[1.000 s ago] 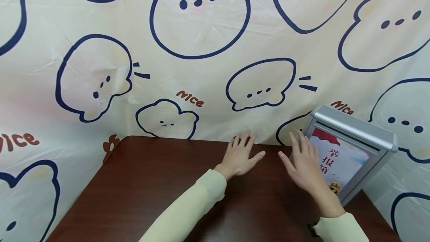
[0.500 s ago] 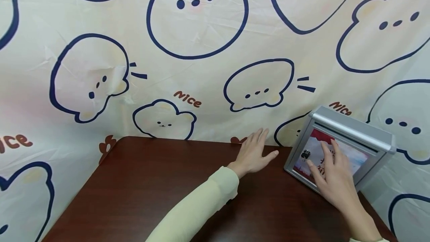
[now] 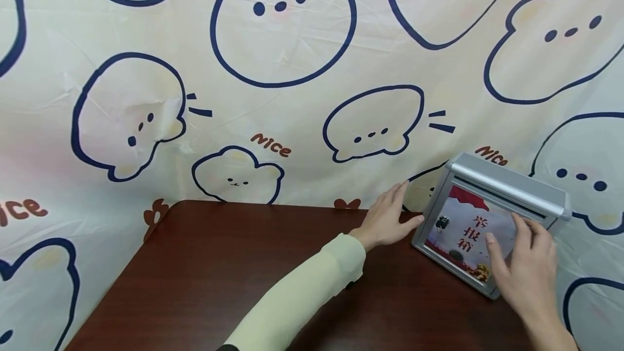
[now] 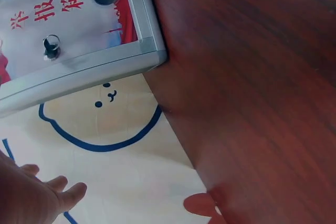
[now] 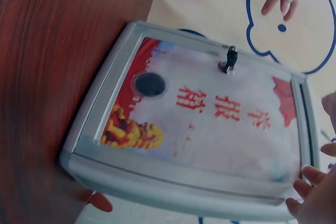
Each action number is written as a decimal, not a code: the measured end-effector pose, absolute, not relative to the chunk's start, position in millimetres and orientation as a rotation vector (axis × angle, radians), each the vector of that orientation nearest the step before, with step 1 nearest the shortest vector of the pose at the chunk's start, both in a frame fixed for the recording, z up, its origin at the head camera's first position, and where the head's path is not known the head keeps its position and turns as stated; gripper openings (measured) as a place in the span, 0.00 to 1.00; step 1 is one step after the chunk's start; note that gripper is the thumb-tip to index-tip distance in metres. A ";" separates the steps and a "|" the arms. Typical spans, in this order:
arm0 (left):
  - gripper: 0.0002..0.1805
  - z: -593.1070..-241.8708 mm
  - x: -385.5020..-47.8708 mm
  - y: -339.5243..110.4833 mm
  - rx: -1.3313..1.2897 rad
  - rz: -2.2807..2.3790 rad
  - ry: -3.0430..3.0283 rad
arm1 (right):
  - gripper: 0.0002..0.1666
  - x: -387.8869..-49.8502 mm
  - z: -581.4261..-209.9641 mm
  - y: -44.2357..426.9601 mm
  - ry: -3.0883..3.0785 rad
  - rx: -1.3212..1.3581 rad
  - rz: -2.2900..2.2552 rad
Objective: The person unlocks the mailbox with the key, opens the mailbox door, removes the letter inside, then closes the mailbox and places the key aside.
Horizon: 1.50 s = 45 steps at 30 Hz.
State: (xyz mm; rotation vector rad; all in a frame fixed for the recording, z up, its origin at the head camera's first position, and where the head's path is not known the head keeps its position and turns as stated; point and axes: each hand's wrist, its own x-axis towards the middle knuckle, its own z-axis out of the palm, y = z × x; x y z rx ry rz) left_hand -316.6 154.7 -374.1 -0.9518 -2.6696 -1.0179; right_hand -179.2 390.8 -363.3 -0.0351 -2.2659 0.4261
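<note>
A silver-framed box [image 3: 507, 183] with red characters on its front panel stands at the right of the brown table. Keys hang from a lock [image 5: 228, 65] on the panel, seen in the right wrist view. My left hand [image 3: 387, 220], fingers extended, hovers just left of the box with a gap between them. My right hand [image 3: 528, 267] is at the box's right side, fingers slightly bent; whether it touches the frame I cannot tell. In the left wrist view the box [image 4: 79, 72] lies beyond my left hand [image 4: 37, 198].
The dark brown table [image 3: 219, 264] extends left of the box. Behind it hangs a cream cloth [image 3: 287, 118] with blue-outlined cartoon faces, reaching the table's back edge.
My right hand has moved right across the front of the box to its right side. My left hand has moved right, closer to the box's left side.
</note>
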 end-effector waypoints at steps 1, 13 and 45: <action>0.48 -371.9 -317.6 157.4 -0.955 -1.008 -2.666 | 0.38 -178.5 -362.7 392.8 -2.249 -0.061 0.434; 0.49 -360.2 -320.9 181.1 -0.995 -1.262 -2.686 | 0.41 -172.0 -367.9 408.6 -2.105 -0.241 0.523; 0.45 -350.6 -320.6 233.9 -0.956 -1.670 -2.551 | 0.61 -179.0 -375.5 451.8 -2.374 -0.529 1.055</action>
